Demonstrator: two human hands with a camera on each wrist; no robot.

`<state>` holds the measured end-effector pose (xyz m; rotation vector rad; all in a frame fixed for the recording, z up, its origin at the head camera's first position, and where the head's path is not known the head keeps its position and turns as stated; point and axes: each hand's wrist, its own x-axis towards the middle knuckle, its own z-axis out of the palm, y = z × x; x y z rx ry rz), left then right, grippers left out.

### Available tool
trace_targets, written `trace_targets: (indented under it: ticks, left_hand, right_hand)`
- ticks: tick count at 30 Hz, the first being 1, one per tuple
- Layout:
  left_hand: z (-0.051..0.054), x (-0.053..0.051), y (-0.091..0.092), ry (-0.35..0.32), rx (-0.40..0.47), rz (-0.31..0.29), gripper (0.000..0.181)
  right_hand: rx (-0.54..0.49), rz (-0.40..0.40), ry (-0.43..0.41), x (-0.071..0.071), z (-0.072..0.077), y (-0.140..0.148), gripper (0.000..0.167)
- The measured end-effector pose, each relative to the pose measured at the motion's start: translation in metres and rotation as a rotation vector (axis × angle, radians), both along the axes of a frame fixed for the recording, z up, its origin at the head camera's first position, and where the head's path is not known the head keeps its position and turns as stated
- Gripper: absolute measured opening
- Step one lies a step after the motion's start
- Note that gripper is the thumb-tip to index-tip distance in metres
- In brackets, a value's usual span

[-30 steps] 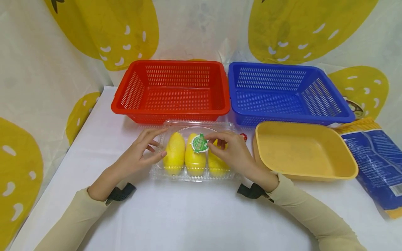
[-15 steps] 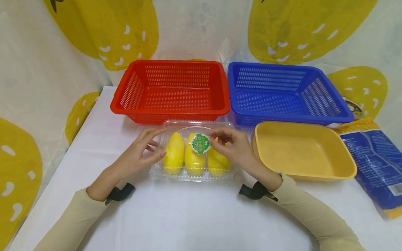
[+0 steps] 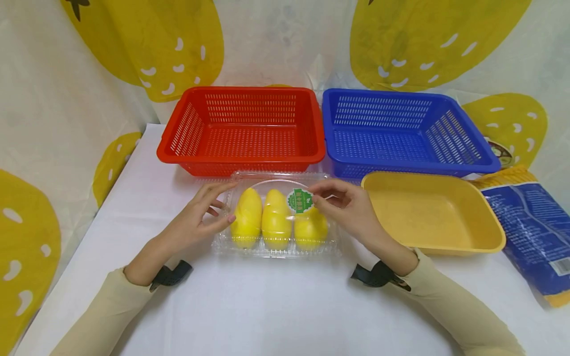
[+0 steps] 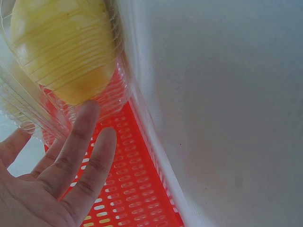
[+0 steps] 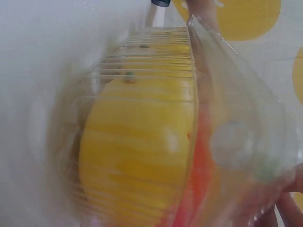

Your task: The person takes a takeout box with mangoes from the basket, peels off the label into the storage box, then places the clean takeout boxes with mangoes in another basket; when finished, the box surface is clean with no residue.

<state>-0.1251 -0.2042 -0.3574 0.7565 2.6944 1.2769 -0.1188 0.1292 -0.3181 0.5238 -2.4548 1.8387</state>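
Observation:
A clear plastic clamshell box (image 3: 278, 253) lies on the white table before the red basket. Inside it, side by side, are three yellow mangoes: a left one (image 3: 246, 217), a middle one (image 3: 276, 217) and a right one (image 3: 310, 230). My right hand (image 3: 352, 210) pinches the right edge of a round green-and-white sticker (image 3: 300, 200), which is over the upper part of the right mango. Through the plastic in the right wrist view the sticker is only a green blur. Nearly straight fingers of my left hand (image 3: 196, 217) touch the box's left side, near a mango (image 4: 66, 52).
Behind the box stand a red basket (image 3: 240, 159) and a blue basket (image 3: 414, 165). A yellow plastic tub (image 3: 434, 212) is close to my right hand. Farther right lies a blue-and-orange bag (image 3: 530, 227). Part of a round patterned object (image 3: 500, 154) shows beside the blue basket.
The sticker, partly folded a second ago over the middle mango, is now flat and has moved right with my right hand. My left hand and the box have stayed in place.

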Motion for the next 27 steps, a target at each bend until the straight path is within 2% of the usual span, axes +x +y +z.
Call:
trace_targets:
  ticks: [6,16,27]
  left_hand:
    - [0.002,0.000,0.000,-0.001,-0.012,0.005,0.070]
    - [0.001,0.000,0.000,0.009,0.003,-0.005,0.070]
    - [0.001,0.001,0.001,-0.001,0.005,-0.003,0.070]
  right_hand:
    - [-0.002,-0.008,-0.010,0.006,0.005,0.016,0.019]
    - [0.033,-0.043,0.018,0.015,0.015,0.045,0.016]
    - [0.035,-0.092,0.027,0.018,0.014,0.084,0.015]
